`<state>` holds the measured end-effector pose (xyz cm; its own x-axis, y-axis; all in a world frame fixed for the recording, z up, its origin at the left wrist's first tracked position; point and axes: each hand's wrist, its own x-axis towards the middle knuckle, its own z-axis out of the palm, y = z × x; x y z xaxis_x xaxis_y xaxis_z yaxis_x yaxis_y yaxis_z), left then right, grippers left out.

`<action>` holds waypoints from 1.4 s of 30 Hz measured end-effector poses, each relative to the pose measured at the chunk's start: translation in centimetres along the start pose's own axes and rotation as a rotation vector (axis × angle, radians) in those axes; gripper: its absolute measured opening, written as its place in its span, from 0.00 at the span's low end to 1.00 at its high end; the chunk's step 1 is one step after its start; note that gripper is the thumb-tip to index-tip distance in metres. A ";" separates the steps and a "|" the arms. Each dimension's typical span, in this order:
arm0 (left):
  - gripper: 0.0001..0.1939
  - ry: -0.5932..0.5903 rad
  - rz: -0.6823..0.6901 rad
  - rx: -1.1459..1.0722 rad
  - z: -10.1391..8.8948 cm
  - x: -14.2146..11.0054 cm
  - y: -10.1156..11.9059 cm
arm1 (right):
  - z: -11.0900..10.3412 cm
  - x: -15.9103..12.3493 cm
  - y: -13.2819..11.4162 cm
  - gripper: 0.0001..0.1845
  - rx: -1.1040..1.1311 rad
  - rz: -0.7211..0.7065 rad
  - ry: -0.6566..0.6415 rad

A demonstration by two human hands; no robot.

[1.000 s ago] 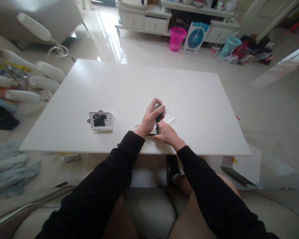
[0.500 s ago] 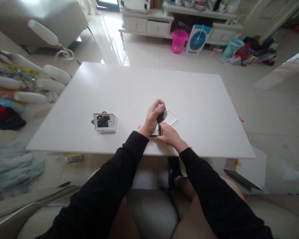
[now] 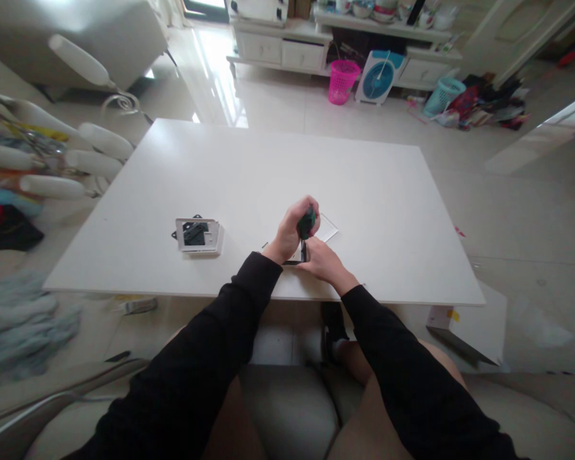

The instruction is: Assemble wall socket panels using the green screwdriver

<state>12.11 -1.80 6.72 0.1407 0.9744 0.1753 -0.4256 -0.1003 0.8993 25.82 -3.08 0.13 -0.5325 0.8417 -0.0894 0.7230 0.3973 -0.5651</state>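
My left hand (image 3: 287, 230) is wrapped around the dark green handle of a screwdriver (image 3: 307, 222). Its shaft points down at a small white and dark wall-plate-like part (image 3: 296, 257) lying close to the table's front edge. From the right side, my right hand (image 3: 322, 258) grips this part, fingers closed near the screwdriver's tip; the hands cover much of it. Just beyond my hands lies a thin white rectangular cover (image 3: 329, 231), partly hidden. A tiny dark screw-like piece (image 3: 265, 245) sits left of my left wrist.
On the left of the white table (image 3: 249, 166) is a stack of white frames (image 3: 213, 245) with black plate-like parts (image 3: 194, 232). White lamp-like arms (image 3: 100, 137) reach the left table edge. Beyond stand a pink basket (image 3: 344, 83) and a blue fan (image 3: 378, 78).
My left hand has turned around the screwdriver, so more of the green handle shows now. The right hand keeps its hold. The whole view has shifted slightly.
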 end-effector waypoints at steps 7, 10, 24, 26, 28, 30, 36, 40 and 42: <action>0.31 0.071 -0.037 0.152 -0.5 0.4 0.0 | 0.1 0.1 0.0 0.26 -0.011 0.006 -0.003; 0.32 0.061 -0.087 0.080 -0.5 0.3 0.0 | 0.1 0.1 0.0 0.27 -0.020 0.002 -0.009; 0.29 0.082 -0.051 0.125 -0.7 0.6 -0.1 | 0.1 0.1 -0.1 0.31 0.009 0.016 -0.007; 0.28 0.060 -0.069 0.085 -0.6 0.5 -0.1 | 0.1 0.1 0.0 0.30 0.000 0.012 -0.010; 0.27 0.052 -0.059 0.041 -0.4 0.4 -0.1 | 0.2 0.1 0.0 0.29 -0.003 0.007 -0.008; 0.26 0.039 -0.039 0.021 -0.3 0.2 -0.2 | 0.2 0.1 0.0 0.29 -0.002 0.008 -0.004; 0.23 0.031 0.001 0.091 -0.7 0.4 -0.2 | 0.3 0.2 0.2 0.31 0.003 -0.002 -0.003; 0.29 0.058 -0.066 0.116 -0.9 0.7 -0.2 | 0.4 0.2 0.2 0.33 0.005 0.017 -0.013; 0.27 0.039 -0.058 0.084 -0.8 0.8 -0.3 | 0.4 0.2 0.2 0.32 0.002 0.017 -0.013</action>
<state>11.64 -0.86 6.27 0.1272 0.9860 0.1079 -0.3409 -0.0587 0.9383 25.69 -3.00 -0.29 -0.5258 0.8435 -0.1094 0.7309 0.3822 -0.5654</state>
